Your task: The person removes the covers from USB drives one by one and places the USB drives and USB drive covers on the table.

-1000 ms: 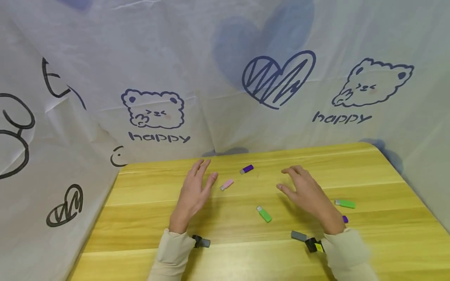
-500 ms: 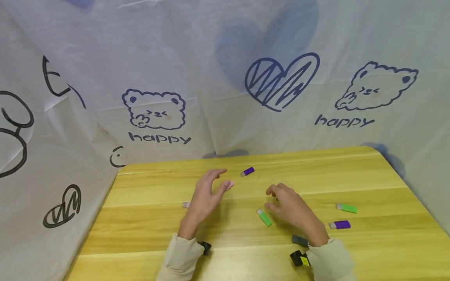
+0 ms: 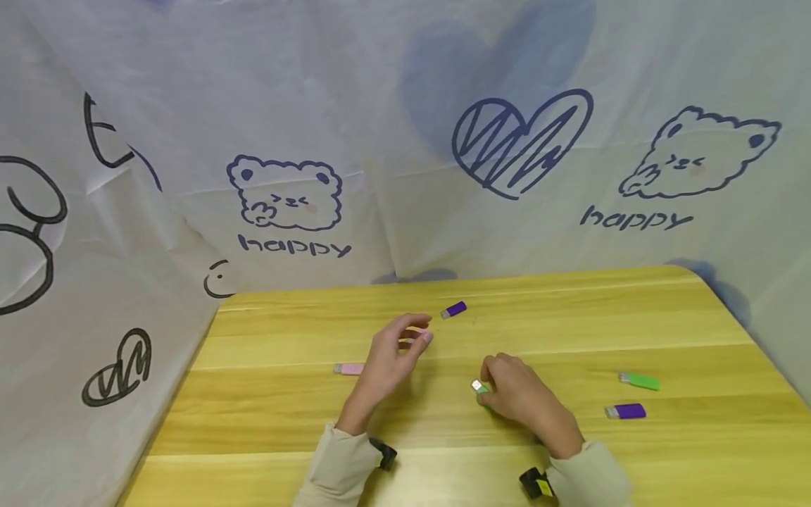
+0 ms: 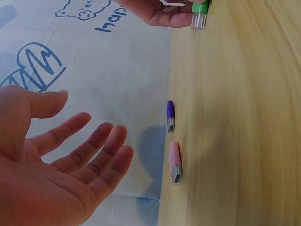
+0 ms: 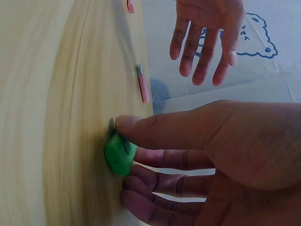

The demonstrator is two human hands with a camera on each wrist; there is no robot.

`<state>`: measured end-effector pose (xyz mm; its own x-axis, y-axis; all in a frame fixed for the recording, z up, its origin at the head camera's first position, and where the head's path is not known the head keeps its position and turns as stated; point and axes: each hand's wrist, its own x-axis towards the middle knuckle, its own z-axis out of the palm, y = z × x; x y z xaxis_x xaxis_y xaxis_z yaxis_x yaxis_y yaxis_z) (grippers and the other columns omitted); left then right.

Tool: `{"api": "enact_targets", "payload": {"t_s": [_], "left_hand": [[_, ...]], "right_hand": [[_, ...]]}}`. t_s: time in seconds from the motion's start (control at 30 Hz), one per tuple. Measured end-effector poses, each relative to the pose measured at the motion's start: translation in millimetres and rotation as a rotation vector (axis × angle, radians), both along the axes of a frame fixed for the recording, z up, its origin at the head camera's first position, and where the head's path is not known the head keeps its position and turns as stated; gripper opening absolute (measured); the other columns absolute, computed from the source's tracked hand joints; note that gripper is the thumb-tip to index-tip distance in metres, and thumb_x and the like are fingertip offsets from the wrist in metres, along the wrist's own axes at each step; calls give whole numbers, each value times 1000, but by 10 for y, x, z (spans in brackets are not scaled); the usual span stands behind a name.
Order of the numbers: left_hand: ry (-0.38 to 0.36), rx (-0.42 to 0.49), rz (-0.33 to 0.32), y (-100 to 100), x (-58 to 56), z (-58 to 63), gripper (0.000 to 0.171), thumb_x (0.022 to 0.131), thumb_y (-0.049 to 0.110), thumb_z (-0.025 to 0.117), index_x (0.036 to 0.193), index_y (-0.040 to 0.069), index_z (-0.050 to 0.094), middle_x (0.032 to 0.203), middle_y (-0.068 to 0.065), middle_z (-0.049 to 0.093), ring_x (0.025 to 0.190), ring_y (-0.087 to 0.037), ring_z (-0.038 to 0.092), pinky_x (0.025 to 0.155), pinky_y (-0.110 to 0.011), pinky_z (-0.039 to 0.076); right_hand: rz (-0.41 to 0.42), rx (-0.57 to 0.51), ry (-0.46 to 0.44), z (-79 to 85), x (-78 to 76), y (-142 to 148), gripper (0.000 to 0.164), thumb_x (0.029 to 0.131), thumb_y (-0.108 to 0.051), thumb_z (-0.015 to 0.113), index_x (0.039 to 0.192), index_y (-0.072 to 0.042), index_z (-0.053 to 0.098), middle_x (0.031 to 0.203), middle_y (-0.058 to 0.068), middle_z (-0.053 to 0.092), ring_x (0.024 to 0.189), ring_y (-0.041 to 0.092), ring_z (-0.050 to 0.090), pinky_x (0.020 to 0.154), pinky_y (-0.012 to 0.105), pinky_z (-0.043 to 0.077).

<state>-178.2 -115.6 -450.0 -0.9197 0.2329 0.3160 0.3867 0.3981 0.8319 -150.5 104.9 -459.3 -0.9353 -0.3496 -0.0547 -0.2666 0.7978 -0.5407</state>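
fingers, right, pinch | oblong green stick, metal plug | wood-grained tabletop

The bench shows smooth wood; on it, plastic USB sticks with metal plugs; behind it, wrinkled sheet, maybe cloth.

A yellow wood-grain tabletop, its far right corner rounded, carries capped or bare-ended USB flash drives, too small to tell which. Near the far edge lies a purple flash drive, its metal end angled left and nearer; just beside it, a pink flash drive. Farther left rests a 2nd pink flash drive. Toward the right, a green flash drive lies just beyond a 2nd purple flash drive, both metal ends facing left.
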Motion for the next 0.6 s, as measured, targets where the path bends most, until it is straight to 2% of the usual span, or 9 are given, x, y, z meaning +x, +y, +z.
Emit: {"api": "enact_targets", "payload": {"t_s": [0.17, 0.33, 0.47, 0.6], "left_hand": [[-67, 53, 3, 5, 2, -34, 24, 98, 12, 61, 119, 3, 66, 114, -16, 68, 99, -30, 66, 83, -45, 58], [-116, 99, -20, 36, 12, -46, 21, 96, 5, 63, 115, -2, 66, 111, -21, 67, 99, -34, 66, 85, -47, 57], [-133, 122, -17, 51, 12, -50, 19, 94, 0, 63, 112, -7, 65, 108, -26, 66, 98, -38, 65, 85, -52, 56], [-124, 130, 12, 37, -8, -24, 18, 94, 3, 64, 110, -5, 67, 106, -20, 68, 97, -32, 66, 84, -46, 58]], "right_hand": [[-7, -29, -22, -21, -1, -19, 13, 81, 1, 75, 82, -6, 64, 78, 3, 58, 68, 16, 51, 62, 33, 51], [-6, -83, -24, -42, 2, 5, 16, 80, 3, 76, 81, -8, 64, 71, 0, 59, 63, 14, 51, 58, 31, 49], [3, -121, 27, -52, -38, 9, 19, 77, 1, 80, 80, -10, 64, 69, -2, 59, 62, 12, 51, 58, 30, 48], [8, -165, 92, -8, -129, -30, 16, 79, -2, 79, 84, -11, 67, 75, -1, 64, 68, 12, 57, 63, 31, 53]]}}
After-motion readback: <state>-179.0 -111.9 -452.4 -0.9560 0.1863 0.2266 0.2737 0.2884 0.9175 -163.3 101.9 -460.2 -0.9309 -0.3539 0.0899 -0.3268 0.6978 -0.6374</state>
